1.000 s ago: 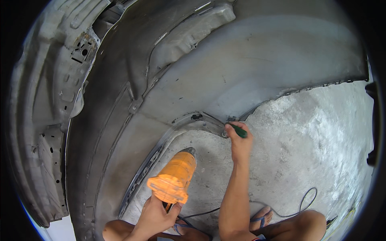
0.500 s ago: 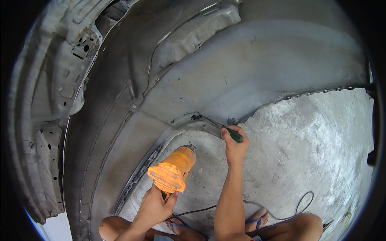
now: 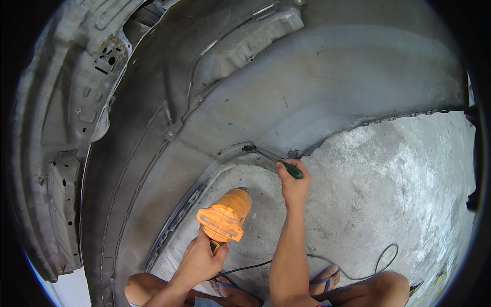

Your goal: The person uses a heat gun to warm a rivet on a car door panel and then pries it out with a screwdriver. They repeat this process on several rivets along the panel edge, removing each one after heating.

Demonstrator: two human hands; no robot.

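Note:
My left hand point(image 3: 200, 258) is wrapped round the grip of an orange corded heat gun point(image 3: 222, 215). Its grey nozzle tilts away from me, just short of the panel's near edge. In my right hand point(image 3: 295, 187) is a screwdriver point(image 3: 291, 170) with a green handle, its thin shaft slanting up and left. The tip meets a dark, roughened patch point(image 3: 249, 149) near the inner edge of a large grey curved bumper point(image 3: 358, 71). Whether the tip is stuck into the patch or only rests on it, I cannot tell.
Another grey moulded panel point(image 3: 56, 117) with slots and holes lies along the left. A black cable point(image 3: 353, 278) loops over the concrete floor point(image 3: 388, 189) between my feet and to the right. A second dark smudge point(image 3: 294, 153) marks the bumper edge right of the screwdriver shaft.
The heat gun has shifted slightly to the right. My right hand and the screwdriver handle have moved a little left and down, while the tip stays at the dark patch.

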